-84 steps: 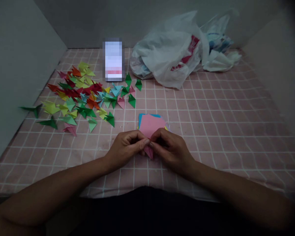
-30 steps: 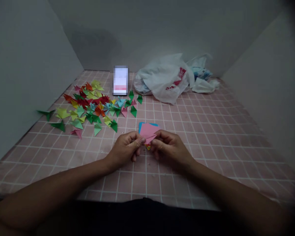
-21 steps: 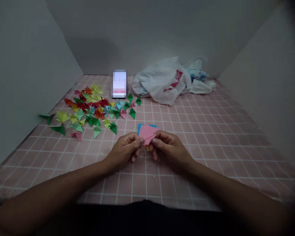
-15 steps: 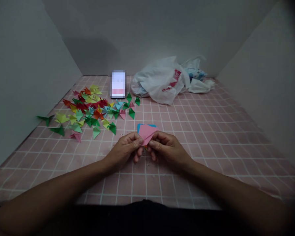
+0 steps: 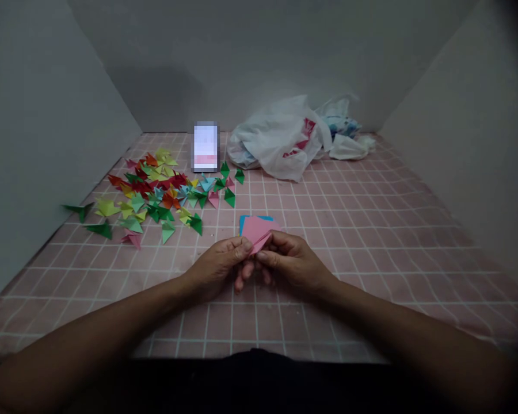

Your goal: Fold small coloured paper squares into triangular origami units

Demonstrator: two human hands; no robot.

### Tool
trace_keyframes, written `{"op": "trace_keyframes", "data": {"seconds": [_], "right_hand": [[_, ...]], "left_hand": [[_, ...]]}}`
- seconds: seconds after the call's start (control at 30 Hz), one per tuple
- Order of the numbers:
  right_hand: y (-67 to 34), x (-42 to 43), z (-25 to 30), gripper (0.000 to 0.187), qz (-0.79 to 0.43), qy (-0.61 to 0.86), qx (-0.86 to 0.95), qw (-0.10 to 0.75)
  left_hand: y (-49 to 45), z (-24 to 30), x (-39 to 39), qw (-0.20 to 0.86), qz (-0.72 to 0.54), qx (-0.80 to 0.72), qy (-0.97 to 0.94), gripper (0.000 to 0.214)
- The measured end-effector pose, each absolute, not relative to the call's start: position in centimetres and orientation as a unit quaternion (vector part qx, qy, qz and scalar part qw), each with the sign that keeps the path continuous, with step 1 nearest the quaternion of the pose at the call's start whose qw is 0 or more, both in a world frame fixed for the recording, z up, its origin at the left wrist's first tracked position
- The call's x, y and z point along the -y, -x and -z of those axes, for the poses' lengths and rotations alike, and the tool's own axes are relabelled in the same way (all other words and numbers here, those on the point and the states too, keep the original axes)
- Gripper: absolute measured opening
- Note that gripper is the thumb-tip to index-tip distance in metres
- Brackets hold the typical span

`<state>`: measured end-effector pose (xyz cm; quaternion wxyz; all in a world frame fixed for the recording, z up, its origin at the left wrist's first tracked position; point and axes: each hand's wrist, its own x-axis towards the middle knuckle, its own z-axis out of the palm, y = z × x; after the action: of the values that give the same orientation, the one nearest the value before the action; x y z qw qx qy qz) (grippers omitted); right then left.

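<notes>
A pink sheet of origami paper (image 5: 256, 227), partly folded along its lower right edge, is held between both hands at the middle of the table. My left hand (image 5: 229, 256) pinches its lower left corner between thumb and fingers. On the right side, my right hand (image 5: 290, 256) grips the folded edge, thumb on top. Just behind the pink paper, a blue sheet (image 5: 244, 221) shows at the upper left; the rest of it is covered. The fingertips under the paper are partly hidden.
Many folded paper pieces (image 5: 155, 213) in green, yellow, red, blue and pink lie scattered at the left. Behind them a phone with a lit, blurred screen (image 5: 205, 146) stands upright. A white plastic bag (image 5: 280, 138) and a smaller bag (image 5: 349, 146) rest by the back wall.
My right thumb has slid slightly left along the pink paper's folded edge. The left hand keeps its pinch. The whole view has shifted a little.
</notes>
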<state>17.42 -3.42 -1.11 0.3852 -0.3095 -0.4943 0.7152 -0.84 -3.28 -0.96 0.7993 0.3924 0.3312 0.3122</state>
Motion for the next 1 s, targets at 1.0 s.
{"op": "trace_keyframes", "data": {"seconds": [1.0], "right_hand": [[-17.2,4.1,0.2,0.019,-0.670,0.402,0.493,0.384]], "left_hand": [[0.9,0.3,3.7,0.523,-0.398,-0.431,-0.618,0.013]]}}
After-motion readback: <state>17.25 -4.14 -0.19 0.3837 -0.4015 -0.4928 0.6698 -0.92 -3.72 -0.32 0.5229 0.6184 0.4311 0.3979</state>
